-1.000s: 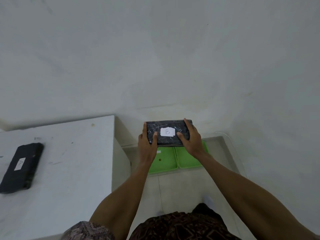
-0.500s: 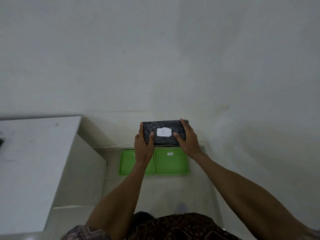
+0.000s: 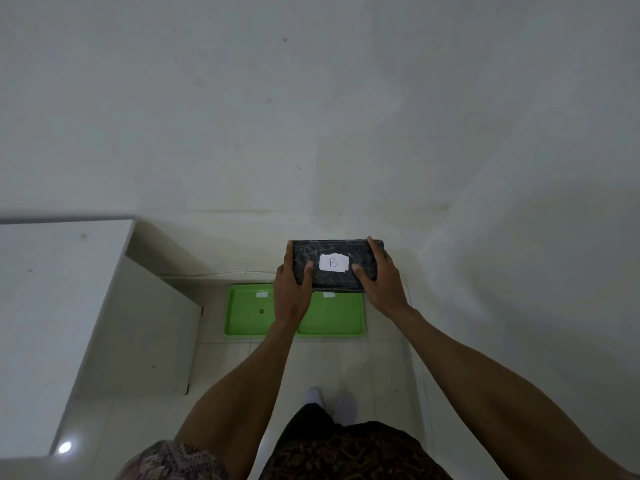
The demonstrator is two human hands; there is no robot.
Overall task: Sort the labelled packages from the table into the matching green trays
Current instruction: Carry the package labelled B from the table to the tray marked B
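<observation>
From the head camera, the person is standing over the floor and looking down past both forearms. The left hand (image 3: 292,289) is gripping the left end of a black wrapped package (image 3: 334,266), thumb lying on its top face and fingers curled round the far edge. The right hand (image 3: 382,278) is gripping the right end in the same way, thumb on top, fingers wrapped over the far corner. Both hands are closed firmly on the package, which is being held level in the air with its top face showing a white paper label (image 3: 333,263) marked "B".

Below the package two green trays are lying side by side on the pale tiled floor (image 3: 221,368), touching along their inner edges and sitting close to the base of the white wall (image 3: 311,98). The left tray (image 3: 247,311) is carrying a small white tag near its far rim and a tiny dark spot on its floor; the writing on the tag is too small to read. The right tray (image 3: 332,317) is partly covered by the package and the left wrist, with a white tag just peeking out under the package's near edge. The package is hanging over the far part of the right tray, not touching it.

To the left a white table (image 3: 52,289) is standing with its corner near the left tray. At the bottom, patterned clothing (image 3: 346,452) and white-socked feet (image 3: 313,396) are showing.
</observation>
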